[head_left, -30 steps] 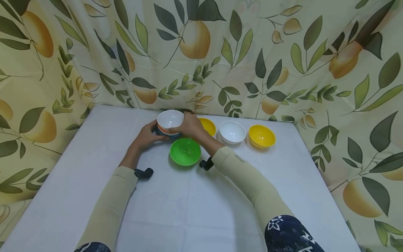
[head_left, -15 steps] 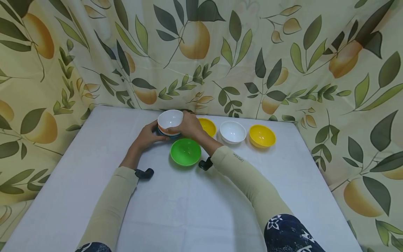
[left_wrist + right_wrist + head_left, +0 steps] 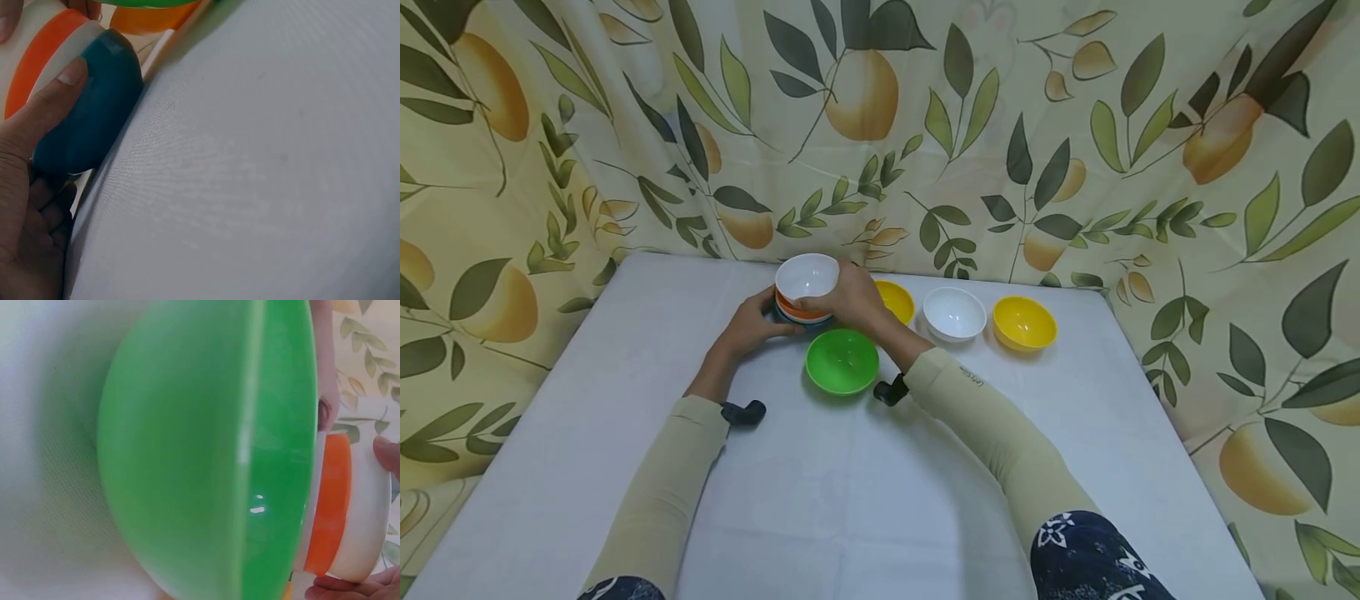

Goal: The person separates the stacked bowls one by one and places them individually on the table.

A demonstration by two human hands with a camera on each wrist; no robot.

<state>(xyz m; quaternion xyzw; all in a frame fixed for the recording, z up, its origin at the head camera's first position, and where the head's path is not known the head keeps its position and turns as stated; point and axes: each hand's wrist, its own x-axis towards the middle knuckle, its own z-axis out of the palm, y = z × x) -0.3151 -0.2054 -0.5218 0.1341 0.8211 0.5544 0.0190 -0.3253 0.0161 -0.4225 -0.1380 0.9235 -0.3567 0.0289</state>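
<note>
Near the back of the table stands a stack of nested bowls. At its bottom is a blue bowl (image 3: 103,109), with a white bowl (image 3: 65,57) and an orange bowl (image 3: 808,313) above. My left hand (image 3: 749,325) grips the stack low down, its thumb lying on the blue and white bowls. With my right hand (image 3: 853,298) I pinch the uppermost white bowl (image 3: 805,277) by its side, raised a little over the orange one. Just in front of the stack sits a green bowl (image 3: 842,363), which fills much of the right wrist view.
To the right of the stack, a yellow bowl (image 3: 897,302), partly behind my right hand, a white bowl (image 3: 954,315) and another yellow bowl (image 3: 1025,324) stand in a row. A white cloth covers the table (image 3: 820,500). A fruit-patterned curtain (image 3: 925,125) hangs behind it.
The top white bowl has risen slightly in my right hand, so more of the orange bowl shows beneath it. My left hand and the other bowls have stayed in place.
</note>
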